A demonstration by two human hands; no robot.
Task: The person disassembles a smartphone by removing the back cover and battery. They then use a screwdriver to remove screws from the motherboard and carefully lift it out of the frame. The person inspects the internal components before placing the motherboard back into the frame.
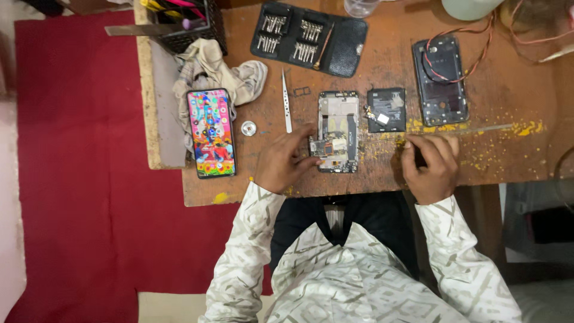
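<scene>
The left hand rests on the wooden worktop near its front edge, its fingers spread narrow and pressing on the lower left corner of an opened phone body, which lies face-down with its circuit board and metal frame exposed. The right hand sits just to the right of that phone, also at the front edge, its fingers curled tightly around a small dark tool; what kind of tool cannot be told, since the hand hides most of it.

Just beside the opened phone on its right lies a black battery, and further right, toward the back, a dark phone back housing with red wires looped over it. A pair of metal tweezers lies just left of the opened phone, and a small round metal piece sits left of those. At the left edge of the worktop an intact phone with a bright, colourful screen lies face-up, partly on a crumpled beige cloth. Along the back edge an open black case of screwdriver bits is spread out. Yellow crumbs are scattered over the right part of the worktop
</scene>
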